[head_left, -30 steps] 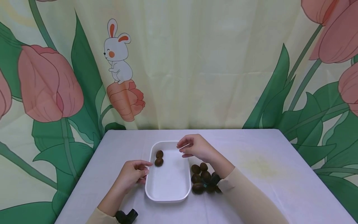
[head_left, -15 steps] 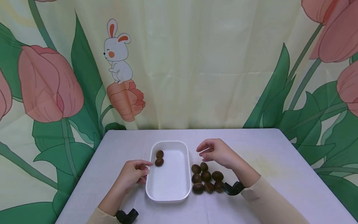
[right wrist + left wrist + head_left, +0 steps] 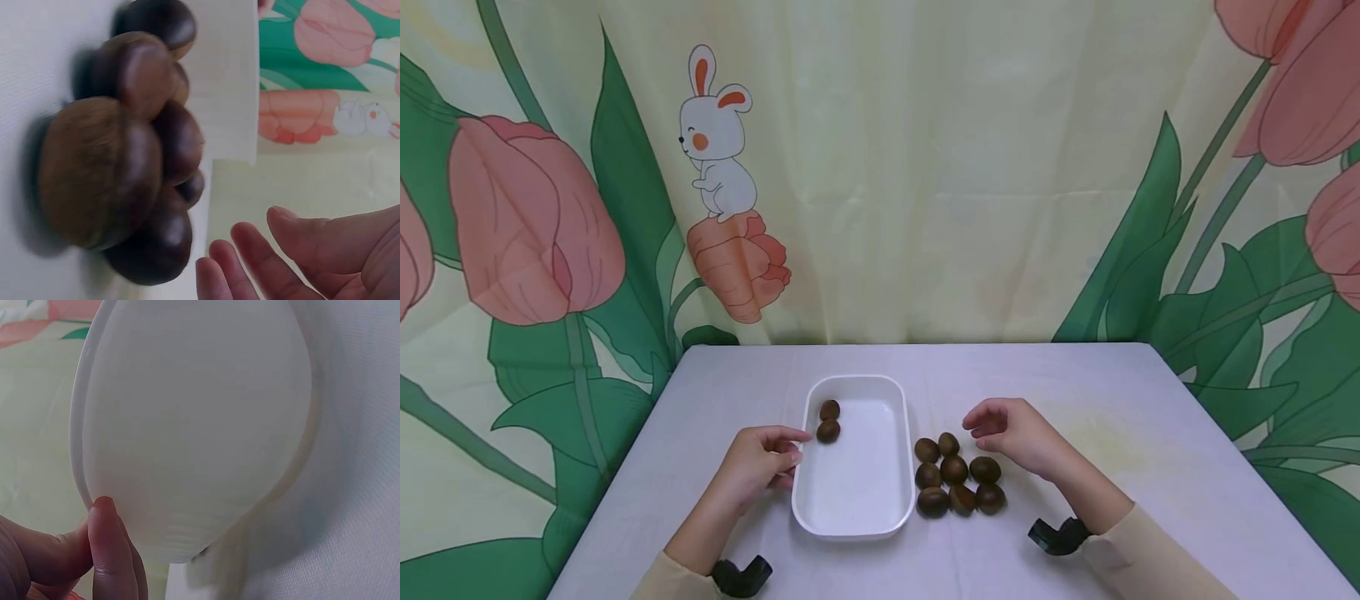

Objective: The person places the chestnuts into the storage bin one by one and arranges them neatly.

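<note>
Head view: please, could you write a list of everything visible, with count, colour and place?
Curtain: 1, pale yellow, background
Printed tulips: several, pink with green, both sides of the curtain
Printed rabbit: 1, white, left part of the curtain
Printed carrot: 1, orange, under the rabbit
Table: 1, white-covered, before the curtain
Tray: 1, white, on the table
Chestnuts in the tray: 2, brown, far left area
Chestnuts outside the tray: 8, dark brown, clustered at its right side
Sleeves: 2, beige, near the bottom edge
Wrist devices: 2, black, one near each cuff
Left hand: 1, bare, pinching the tray's left rim
Right hand: 1, bare, right of the tray, holding nothing
</note>
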Tool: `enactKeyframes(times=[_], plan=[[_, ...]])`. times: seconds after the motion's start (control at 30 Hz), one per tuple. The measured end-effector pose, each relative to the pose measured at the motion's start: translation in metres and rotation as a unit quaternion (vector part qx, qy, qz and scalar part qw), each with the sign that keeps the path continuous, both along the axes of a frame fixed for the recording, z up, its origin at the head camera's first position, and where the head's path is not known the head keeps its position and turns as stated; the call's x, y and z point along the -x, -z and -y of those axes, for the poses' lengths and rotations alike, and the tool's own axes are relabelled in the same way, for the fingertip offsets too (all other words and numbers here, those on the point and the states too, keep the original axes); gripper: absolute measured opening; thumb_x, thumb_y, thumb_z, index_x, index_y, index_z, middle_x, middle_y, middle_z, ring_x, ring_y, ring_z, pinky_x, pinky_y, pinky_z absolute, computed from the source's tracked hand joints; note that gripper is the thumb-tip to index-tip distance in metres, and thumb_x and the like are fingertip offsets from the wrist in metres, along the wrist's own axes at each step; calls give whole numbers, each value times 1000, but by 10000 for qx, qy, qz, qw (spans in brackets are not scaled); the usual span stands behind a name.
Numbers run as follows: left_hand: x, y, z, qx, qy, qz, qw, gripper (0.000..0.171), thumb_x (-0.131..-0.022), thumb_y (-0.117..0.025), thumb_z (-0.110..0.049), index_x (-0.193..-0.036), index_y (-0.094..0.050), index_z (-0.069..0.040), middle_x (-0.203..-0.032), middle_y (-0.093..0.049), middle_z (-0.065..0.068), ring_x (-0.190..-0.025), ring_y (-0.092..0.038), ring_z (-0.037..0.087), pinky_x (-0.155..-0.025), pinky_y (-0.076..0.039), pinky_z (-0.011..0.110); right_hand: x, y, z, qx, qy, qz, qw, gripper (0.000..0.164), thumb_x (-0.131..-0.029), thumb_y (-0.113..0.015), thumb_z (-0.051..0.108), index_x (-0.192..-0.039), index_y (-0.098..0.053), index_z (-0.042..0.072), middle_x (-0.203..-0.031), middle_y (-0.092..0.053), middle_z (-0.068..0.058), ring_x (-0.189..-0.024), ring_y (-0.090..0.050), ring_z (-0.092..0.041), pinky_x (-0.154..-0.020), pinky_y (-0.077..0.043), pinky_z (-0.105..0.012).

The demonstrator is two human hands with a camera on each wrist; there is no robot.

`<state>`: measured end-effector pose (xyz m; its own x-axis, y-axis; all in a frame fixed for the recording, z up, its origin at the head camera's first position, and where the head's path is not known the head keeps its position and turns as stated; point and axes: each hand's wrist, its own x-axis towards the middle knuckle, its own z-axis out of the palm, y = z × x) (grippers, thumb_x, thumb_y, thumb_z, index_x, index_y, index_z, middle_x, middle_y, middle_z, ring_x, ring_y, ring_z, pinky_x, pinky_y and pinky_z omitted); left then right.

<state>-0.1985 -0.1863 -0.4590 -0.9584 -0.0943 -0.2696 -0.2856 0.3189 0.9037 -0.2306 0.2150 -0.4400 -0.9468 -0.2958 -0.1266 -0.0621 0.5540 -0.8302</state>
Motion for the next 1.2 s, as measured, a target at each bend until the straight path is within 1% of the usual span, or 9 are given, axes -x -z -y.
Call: enactKeyframes(times=[0.13, 0.23, 0.37, 0.53, 0.63, 0.73, 0.8, 0.97, 1.2], plan=[[0, 0, 0, 1, -1, 4, 10000, 27, -94, -76, 6, -117, -83, -8, -95, -67, 11, -71, -66, 21, -59, -61, 30, -3, 9, -8, -131, 53, 70, 9999, 25, -92, -75, -4, -117, -75, 1, -114, -79, -14, -107, -75, -25, -92, -63, -38], [1, 1, 0, -7, -14, 14, 10000, 27, -94, -76, 6, -116, -83, -8, -94, -67, 11, -71, -66, 21, -59, -62, 31, -5, 15, -12, -152, 100, 167, 9997, 26, -90, -76, -5, -116, -75, 2, -114, -79, -13, -106, -75, -25, -91, -63, -38], [1, 1, 0, -18, -27, 40, 10000, 27, -93, -76, 6, -115, -83, -9, -95, -68, 11, -71, -67, 21, -59, -62, 31, -8, 20, -16, -103, 119, 308, 9994, 30, -86, -79, -7, -115, -74, 1, -114, -79, -13, -106, -75, -26, -89, -64, -39], [1, 1, 0, -20, -28, 45, 10000, 28, -93, -77, 6, -116, -83, -8, -95, -68, 12, -71, -67, 22, -59, -62, 30, -10, 25, -18, -202, 140, 411, 9989, 33, -84, -81, -9, -115, -74, 2, -110, -79, -9, -103, -76, -23, -87, -64, -40], [1, 1, 0, -27, 5, 8, 10000, 28, -93, -77, 6, -117, -83, -7, -95, -68, 11, -71, -66, 21, -59, -61, 31, -12, 26, -18, -257, 171, 416, 9987, 34, -83, -82, -8, -114, -74, 4, -108, -79, -7, -100, -75, -22, -86, -63, -40], [1, 1, 0, -54, 17, -9, 10000, 28, -93, -77, 5, -118, -82, -6, -95, -68, 11, -71, -66, 21, -58, -61, 31, -14, 27, -18, -181, 186, 478, 9985, 35, -83, -82, -8, -115, -74, 3, -109, -78, -8, -99, -74, -22, -85, -63, -39], [1, 1, 0, -66, 11, 8, 10000, 28, -93, -77, 5, -118, -82, -6, -94, -67, 11, -70, -66, 21, -58, -61, 31, -15, 28, -19, -105, 151, 523, 9985, 35, -83, -82, -8, -116, -74, 2, -110, -78, -8, -97, -73, -21, -82, -63, -35], [1, -1, -1, -79, -21, 60, 9999, 28, -93, -77, 6, -118, -82, -7, -95, -67, 11, -71, -66, 21, -59, -61, 30, -16, 30, -21, 81, -19, 502, 9987, 35, -83, -81, -9, -116, -72, -2, -103, -75, -10, -92, -70, -21, -74, -60, -27], [0, 0, 0, -92, 9, 17, 10000, 28, -93, -77, 5, -117, -83, -7, -95, -67, 11, -71, -66, 21, -58, -61, 30, -15, 30, -21, 85, -100, 400, 9991, 35, -83, -82, -8, -115, -72, -2, -100, -74, -11, -91, -69, -21, -74, -60, -26]])
